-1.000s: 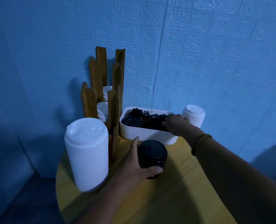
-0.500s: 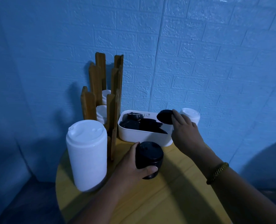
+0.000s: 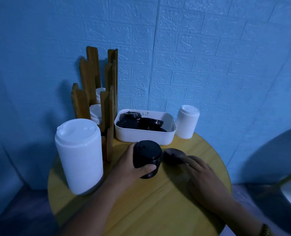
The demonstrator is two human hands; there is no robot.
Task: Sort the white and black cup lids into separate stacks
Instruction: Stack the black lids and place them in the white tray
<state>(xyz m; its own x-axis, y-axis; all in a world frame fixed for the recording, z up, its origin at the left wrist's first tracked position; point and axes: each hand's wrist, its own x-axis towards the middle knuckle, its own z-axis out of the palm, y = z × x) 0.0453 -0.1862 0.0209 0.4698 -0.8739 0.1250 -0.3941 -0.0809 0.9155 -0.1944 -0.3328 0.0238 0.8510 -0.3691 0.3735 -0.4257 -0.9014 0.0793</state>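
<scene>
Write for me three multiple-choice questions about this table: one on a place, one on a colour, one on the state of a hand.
1. Where does the white tub stand?
A. Between the wooden rack and the small white lid stack
B. On the floor
C. Inside the wooden rack

2. What colour are the lids visible inside the tub?
A. White
B. Black
C. Red

3. What is the left hand doing?
A. Lying flat and empty
B. Pointing at the wall
C. Gripping the black lid stack

Answers: 1 A, those two flank it; 2 B, only dark lids show there; 3 C, its fingers curl round the stack; the right hand holds a single black lid beside it.
</scene>
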